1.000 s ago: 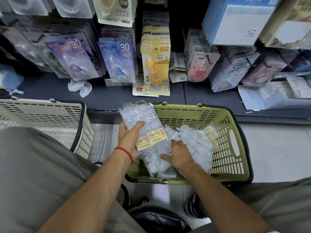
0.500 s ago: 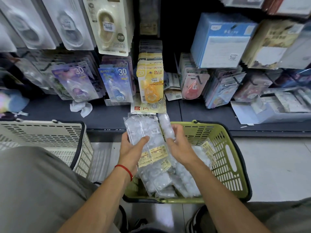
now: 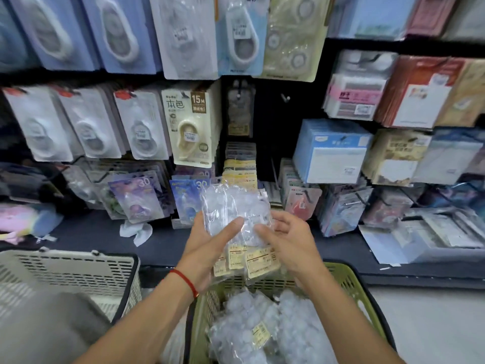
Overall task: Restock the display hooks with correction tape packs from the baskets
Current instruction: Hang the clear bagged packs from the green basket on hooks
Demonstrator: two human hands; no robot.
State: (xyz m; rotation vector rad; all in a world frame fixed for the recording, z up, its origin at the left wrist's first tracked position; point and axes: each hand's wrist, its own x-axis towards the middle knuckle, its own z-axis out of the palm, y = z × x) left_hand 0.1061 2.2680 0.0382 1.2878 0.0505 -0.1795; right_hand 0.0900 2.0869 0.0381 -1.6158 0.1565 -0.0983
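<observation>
My left hand (image 3: 207,245) grips a stack of clear packs (image 3: 236,222), thumb across the front, fingers curled behind; red cord on that wrist. Stack held upright above the green basket (image 3: 367,306), in front of the shelf (image 3: 89,235). Yellow labels at the packs' lower ends, just above the basket rim. My right hand (image 3: 291,243) is at the stack's right side, fingers loosely bent, fingertips (image 3: 259,228) touching the plastic; can't tell if it really pinches a pack or only touches it. More clear packs (image 3: 262,329) lie piled inside the green basket, one yellow label showing. White basket (image 3: 65,274) to the left, beside the green one; its contents not visible. Behind the stack, hooks full of hanging goods: white tape cards (image 3: 91,127) left, cream card (image 3: 193,127) marked 15M in the middle, purple and blue cards marked 30 below, yellow cards (image 3: 240,172) directly behind the held packs. Dark gap (image 3: 278,122) right of the cream card, a bare hook tip visible there. Blue boxes (image 3: 330,153) and other packets to the right. Crumpled white paper (image 3: 136,232) on the shelf, left of my hands. Frame a bit blurred
</observation>
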